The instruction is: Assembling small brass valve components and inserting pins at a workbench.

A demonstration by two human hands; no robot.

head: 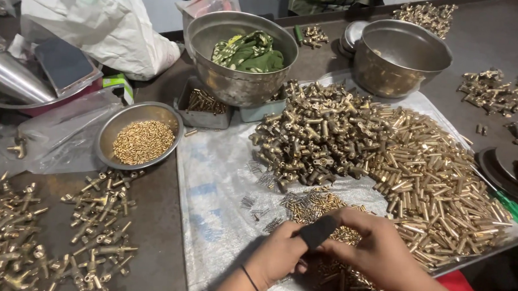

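At far left, assembled brass fittings point(90, 225) lie spread on the dark table point(153, 228), just below a steel dish point(137, 134) of small gold-coloured screws. Beside the dish a pale sheet point(217, 184) covers the worktop. At its near edge the person's left hand point(278, 256), a thin band at the wrist, and right hand point(381, 253) meet over a scatter of little screws and springs point(308, 206). The left thumb wears a black sleeve point(318, 231). Both hands are curled closed with fingertips pressed together; whatever small part they pinch is hidden between them, so what is held cannot be told. Behind them rises a heap of T-shaped brass bodies point(311, 136), and to its right a larger heap of brass tubes point(435, 186) runs to the sheet's edge. Two steel bowls stand at the back, one point(239, 53) holding a green cloth, the other point(400, 56) nearly empty.

Work this fine looks best done with the hands low over the sheet, so a dropped piece stays in reach, and with the sleeved thumb bracing the part.
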